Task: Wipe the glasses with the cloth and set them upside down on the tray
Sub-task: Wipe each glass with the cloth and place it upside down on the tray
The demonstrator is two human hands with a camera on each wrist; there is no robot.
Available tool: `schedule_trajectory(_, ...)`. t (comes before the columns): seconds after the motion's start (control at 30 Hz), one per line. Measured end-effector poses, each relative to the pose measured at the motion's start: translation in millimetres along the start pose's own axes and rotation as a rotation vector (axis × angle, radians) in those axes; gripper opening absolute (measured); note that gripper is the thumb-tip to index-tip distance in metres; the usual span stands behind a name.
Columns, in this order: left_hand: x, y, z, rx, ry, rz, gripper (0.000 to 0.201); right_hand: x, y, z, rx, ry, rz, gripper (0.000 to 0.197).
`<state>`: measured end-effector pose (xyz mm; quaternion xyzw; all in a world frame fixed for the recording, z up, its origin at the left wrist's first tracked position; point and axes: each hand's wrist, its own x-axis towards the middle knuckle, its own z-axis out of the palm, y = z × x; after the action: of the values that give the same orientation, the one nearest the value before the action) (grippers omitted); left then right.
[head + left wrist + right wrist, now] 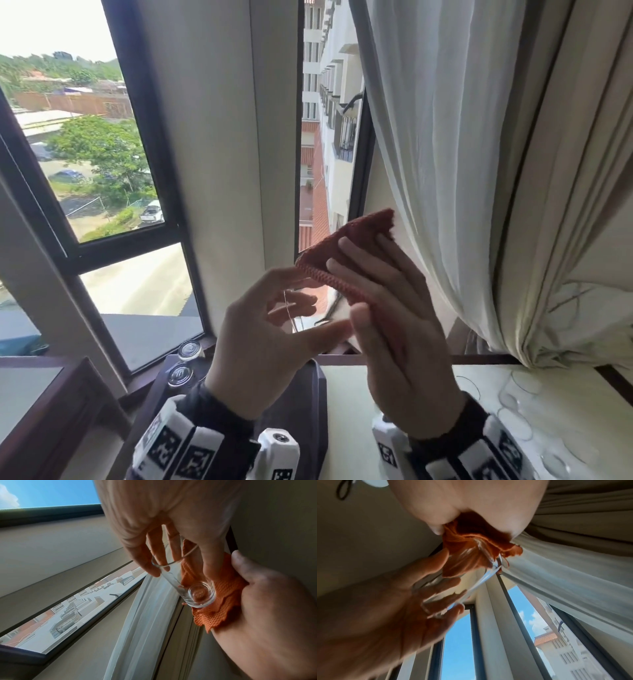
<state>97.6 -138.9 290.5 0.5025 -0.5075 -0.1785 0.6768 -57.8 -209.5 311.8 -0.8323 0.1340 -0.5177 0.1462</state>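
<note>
Both hands are raised in front of the window. My left hand [284, 308] grips a clear glass [329, 308] near its rim, fingers curled round it. In the left wrist view the glass [188, 585] points its thick base toward the camera. My right hand [370, 284] holds an orange cloth [346, 236] and presses it against the side of the glass. The cloth [471, 547] is bunched between thumb and fingers and wraps part of the glass [453, 588]. A dark tray [310, 394] lies below the hands.
Two glasses [185, 359] stand at the tray's far left end, bases upward. Several clear glasses [517, 404] sit on the pale table [428, 377] at the right. A white curtain [445, 137] hangs close behind my right hand. Window frames stand ahead.
</note>
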Motion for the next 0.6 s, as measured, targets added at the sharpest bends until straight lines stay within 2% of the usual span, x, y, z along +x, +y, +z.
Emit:
schedule_trajectory(0.07, -3, -2, 0, 0.000, -0.022, 0.026, 0.067, 7, 0, -8, 0.156, 0.025, 0.061, 0.038)
schedule_trajectory(0.1, -5, -2, 0, 0.001, -0.034, 0.030, 0.068, 10, -2, -12, 0.266, 0.040, 0.160, 0.037)
schedule_trajectory(0.2, -9, -5, 4, -0.019, -0.026, 0.013, 0.067, 4, -2, -18, 0.561, 0.161, 0.606, 0.038)
schedule_trajectory(0.27, -7, -7, 5, -0.008, 0.000, 0.007, 0.065, -14, -1, -13, 0.622, 0.154, 0.724, 0.042)
schedule_trajectory(0.33, -4, -8, 6, 0.020, 0.026, -0.010, 0.065, -31, -4, -1, 0.601, 0.155, 0.708, 0.043)
schedule_trajectory(0.37, -4, -7, 6, 0.037, 0.034, -0.022, 0.066, -36, -7, 5, 0.552, 0.150, 0.653, 0.045)
schedule_trajectory(0.5, -7, -5, 9, 0.051, 0.025, -0.032, 0.066, -30, -6, 6, 0.028, -0.062, 0.173, 0.051)
schedule_trajectory(0.53, -9, -5, 10, 0.040, 0.015, -0.021, 0.065, -23, -4, 1, -0.053, -0.062, 0.116, 0.048)
schedule_trajectory(0.6, -12, -6, 11, 0.019, -0.004, 0.005, 0.067, -7, -4, -9, -0.048, -0.014, 0.100, 0.037)
